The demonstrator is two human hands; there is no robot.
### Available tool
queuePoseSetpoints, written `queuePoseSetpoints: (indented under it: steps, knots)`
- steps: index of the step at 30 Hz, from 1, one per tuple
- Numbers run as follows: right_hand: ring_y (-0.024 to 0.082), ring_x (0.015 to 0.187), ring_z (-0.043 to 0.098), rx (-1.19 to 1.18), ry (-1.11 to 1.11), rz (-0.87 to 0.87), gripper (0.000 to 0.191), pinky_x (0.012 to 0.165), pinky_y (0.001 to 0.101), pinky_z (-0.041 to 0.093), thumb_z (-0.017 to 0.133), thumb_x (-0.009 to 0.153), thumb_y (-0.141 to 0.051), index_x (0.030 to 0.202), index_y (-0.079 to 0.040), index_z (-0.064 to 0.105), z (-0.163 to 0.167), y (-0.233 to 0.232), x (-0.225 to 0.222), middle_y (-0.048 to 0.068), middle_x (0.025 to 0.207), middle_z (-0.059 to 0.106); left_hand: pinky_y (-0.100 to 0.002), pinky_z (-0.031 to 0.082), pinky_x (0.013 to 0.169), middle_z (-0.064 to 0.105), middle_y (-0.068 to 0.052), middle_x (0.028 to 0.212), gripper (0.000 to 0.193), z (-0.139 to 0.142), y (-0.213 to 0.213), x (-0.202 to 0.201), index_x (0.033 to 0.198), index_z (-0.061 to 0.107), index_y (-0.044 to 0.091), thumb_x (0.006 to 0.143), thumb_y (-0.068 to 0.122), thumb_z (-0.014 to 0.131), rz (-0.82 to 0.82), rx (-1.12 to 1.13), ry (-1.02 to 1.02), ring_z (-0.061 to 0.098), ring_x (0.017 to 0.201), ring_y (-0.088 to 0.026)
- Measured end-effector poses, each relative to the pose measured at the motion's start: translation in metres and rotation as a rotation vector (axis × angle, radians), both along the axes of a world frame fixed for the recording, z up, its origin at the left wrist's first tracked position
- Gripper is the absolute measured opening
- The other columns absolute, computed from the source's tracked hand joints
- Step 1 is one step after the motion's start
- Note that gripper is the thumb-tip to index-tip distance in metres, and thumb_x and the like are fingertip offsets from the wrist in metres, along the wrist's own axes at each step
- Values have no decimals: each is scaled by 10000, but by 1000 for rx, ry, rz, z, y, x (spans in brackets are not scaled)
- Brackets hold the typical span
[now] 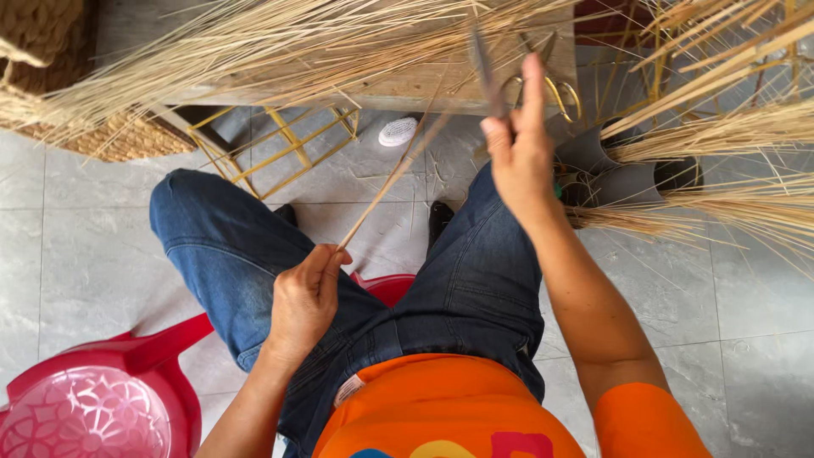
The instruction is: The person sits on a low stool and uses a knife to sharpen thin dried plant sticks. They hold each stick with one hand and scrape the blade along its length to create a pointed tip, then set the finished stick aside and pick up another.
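Note:
I sit on a red stool (392, 288) in blue jeans and an orange shirt. My left hand (305, 301) rests over my left thigh and pinches the near end of a long thin pale reed strip (394, 174), which runs up and to the right. My right hand (519, 144) is raised above my right knee and grips a thin dark blade-like tool (485, 72), held upright close to the far part of the strip. Whether the blade touches the strip is unclear.
Loose reed strips (280, 42) fan over a wooden board (407, 89) ahead. More bundles stick out of grey pipes (610, 170) at right. A woven basket (51, 76) is top left, a yellow wire frame (280, 148) on the tiles, a pink plastic stool (102, 407) bottom left.

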State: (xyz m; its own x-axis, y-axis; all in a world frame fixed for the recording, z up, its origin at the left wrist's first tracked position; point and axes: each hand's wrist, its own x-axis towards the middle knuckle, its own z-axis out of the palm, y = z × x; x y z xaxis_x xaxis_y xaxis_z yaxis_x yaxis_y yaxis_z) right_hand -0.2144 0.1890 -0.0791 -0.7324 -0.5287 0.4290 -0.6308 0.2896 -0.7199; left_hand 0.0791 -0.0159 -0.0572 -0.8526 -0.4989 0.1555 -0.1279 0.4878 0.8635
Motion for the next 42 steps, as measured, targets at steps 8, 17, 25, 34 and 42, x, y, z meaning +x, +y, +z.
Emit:
queuePoseSetpoints:
  steps: [8,17,25,34,42]
  knots:
    - [74,539,461,-264,-587,138,544,490,230,393,596,1101,-254,1582,-58,432,-12,-14,58,-18,697,508,-281,384,433,486,-41,525,193,1,-6,9,1030,769,56,1018,139,595,21,281,-195,456,466,-63]
    - [36,424,397,-463,-1045,194,361,403,225,350,650,1014,-288,1279,-42,656,-38,-35,98,-60,598,438,-216,389,467,544,35,597,243,-45,9,1,1063,755,26,1044,181,569,-115,582,-83,489,505,-30]
    - [58,478,473,-509,-1032,166,233,429,235,387,648,1036,-266,1001,-37,672,-41,-47,88,-13,739,554,-216,524,536,737,-3,843,233,-53,5,-3,1141,743,68,1021,169,569,22,457,-111,644,661,-48]
    - [73,535,521,-458,-986,169,224,441,228,396,620,1042,-245,1016,-26,657,-54,-39,90,61,872,648,-307,546,663,729,-106,781,292,-26,-46,-82,1265,718,75,996,88,603,30,64,-33,724,712,-155]
    - [70,534,505,-510,-991,233,183,451,217,379,620,1043,-203,1078,-23,625,-49,-37,97,83,910,664,-488,558,754,745,-153,1015,210,4,-48,-177,1153,764,162,971,173,658,31,-327,-18,711,873,-385]
